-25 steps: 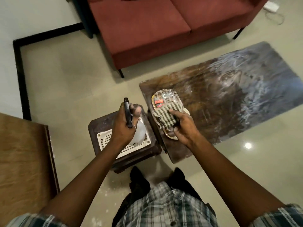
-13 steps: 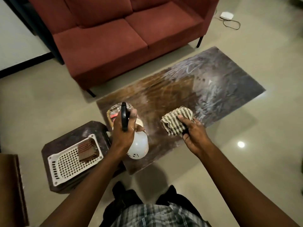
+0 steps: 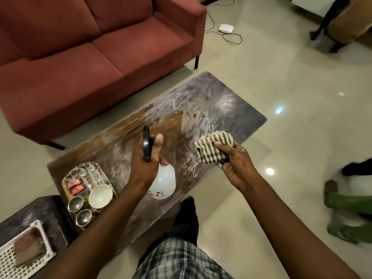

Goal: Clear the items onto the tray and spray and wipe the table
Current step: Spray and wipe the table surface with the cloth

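Observation:
My left hand (image 3: 145,162) grips a white spray bottle (image 3: 164,183) by its black trigger head, held over the low glossy brown table (image 3: 201,109). My right hand (image 3: 235,160) holds a bunched striped cloth (image 3: 213,147) above the table's near edge. A clear tray (image 3: 100,175) sits at the table's left end and carries a white bowl (image 3: 100,195), two small steel cups (image 3: 75,203) and red sachets (image 3: 75,188). Wet streaks cover the tabletop.
A red sofa (image 3: 90,57) stands behind the table. At lower left a dark stool (image 3: 46,210) bears a white perforated basket (image 3: 12,256) with a brown cloth in it. A person's legs in green (image 3: 350,216) are at the right. A white box with cables lies on the floor.
Both hands have shifted right along the table, away from the tray and stool. The spray bottle and cloth stay gripped. The view has swung right, showing the tray's bowl and cups.

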`<state>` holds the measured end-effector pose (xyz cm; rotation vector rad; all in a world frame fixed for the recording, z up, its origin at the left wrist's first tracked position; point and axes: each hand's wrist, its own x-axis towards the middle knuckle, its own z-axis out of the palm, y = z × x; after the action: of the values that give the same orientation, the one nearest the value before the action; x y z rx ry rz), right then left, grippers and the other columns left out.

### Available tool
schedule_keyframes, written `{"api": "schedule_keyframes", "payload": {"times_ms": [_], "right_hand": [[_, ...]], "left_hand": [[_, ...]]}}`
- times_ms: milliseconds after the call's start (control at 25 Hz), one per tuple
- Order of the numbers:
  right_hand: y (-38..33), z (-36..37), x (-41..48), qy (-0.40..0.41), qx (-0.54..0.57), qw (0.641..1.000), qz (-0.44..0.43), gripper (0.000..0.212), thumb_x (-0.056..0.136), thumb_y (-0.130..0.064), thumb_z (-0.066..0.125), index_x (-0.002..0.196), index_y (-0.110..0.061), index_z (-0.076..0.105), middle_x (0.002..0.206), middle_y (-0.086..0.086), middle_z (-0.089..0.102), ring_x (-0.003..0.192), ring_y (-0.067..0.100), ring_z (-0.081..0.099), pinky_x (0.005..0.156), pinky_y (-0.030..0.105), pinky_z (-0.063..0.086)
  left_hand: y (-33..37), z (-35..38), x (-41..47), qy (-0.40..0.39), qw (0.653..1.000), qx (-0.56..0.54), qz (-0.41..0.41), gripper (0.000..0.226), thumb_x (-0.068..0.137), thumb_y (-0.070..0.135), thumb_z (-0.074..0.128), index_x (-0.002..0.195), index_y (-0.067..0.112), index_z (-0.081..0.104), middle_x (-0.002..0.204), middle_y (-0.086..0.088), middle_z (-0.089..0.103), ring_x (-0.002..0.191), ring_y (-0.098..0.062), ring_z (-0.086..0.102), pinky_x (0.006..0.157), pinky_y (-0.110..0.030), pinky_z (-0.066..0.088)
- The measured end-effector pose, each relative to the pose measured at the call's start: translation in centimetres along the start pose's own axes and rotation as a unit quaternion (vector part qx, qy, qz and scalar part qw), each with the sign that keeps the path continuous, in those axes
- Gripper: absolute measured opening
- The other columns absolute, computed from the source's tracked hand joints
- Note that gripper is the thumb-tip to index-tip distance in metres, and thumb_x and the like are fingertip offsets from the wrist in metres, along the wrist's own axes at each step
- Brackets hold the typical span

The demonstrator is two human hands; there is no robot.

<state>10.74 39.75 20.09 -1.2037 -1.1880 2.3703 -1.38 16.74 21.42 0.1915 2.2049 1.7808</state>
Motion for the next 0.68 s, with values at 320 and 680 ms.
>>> {"api": "schedule_keyframes", "payload": {"times_ms": [320,680], "right_hand": [[-9.1,-6.0,10.1,0.014,0.023,0.998,0.057,0.051,0.089,0.002,0.068,0.139,0.005,0.059,0.131,0.027,0.072,0.115,0.036,0.07,0.111,0.055,0.05],[-19.0,-12.3,24.2,-0.061,-0.019,0.992,0.109,0.038,0.092,-0.005,0.073,0.129,-0.003,0.067,0.122,0.02,0.078,0.11,0.033,0.077,0.094,0.047,0.063]], "left_hand": [[2.5,13.2,7.1,-0.05,0.998,0.039,-0.006,0.05,0.088,0.084,0.055,0.092,0.035,0.066,0.071,-0.009,0.076,0.064,-0.016,0.076,0.063,-0.017,0.054],[5.1,26.7,14.7,0.054,0.997,0.045,-0.025,0.05,0.096,0.064,0.06,0.107,0.016,0.07,0.085,-0.003,0.081,0.076,-0.013,0.081,0.076,-0.038,0.065]]}}
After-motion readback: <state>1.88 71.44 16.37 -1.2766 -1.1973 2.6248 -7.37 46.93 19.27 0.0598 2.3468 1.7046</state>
